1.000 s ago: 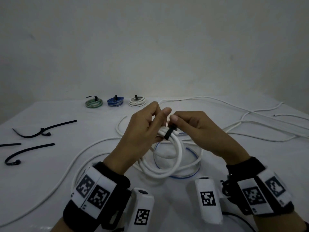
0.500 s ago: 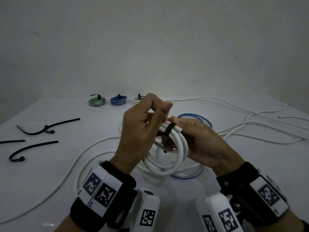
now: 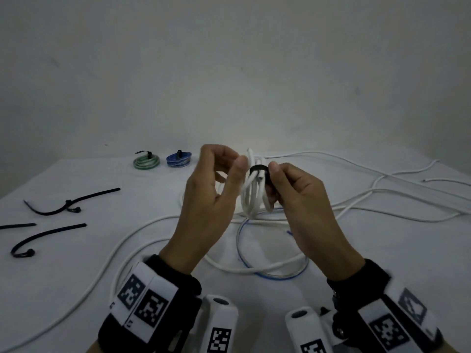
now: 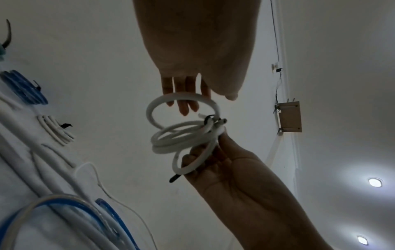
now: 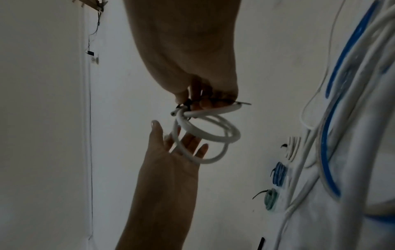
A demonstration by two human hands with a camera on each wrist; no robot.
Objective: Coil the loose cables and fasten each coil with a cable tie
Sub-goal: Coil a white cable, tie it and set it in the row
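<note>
Left hand (image 3: 206, 200) released; right hand (image 3: 300, 197) holds white coil (image 3: 254, 194) aloft.

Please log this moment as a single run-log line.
right hand: pinches black cable tie round white coil | left hand: open, beside coil | tie: looped, unfastened

Dim, grey, low contrast. Two ceiling lamps (image 4: 375, 182) glare in left wrist view. Wrist pics: hands backlit, dark; near cables (image 5: 333, 118) blurred, edges bent w/ wide-angle warp.
</note>
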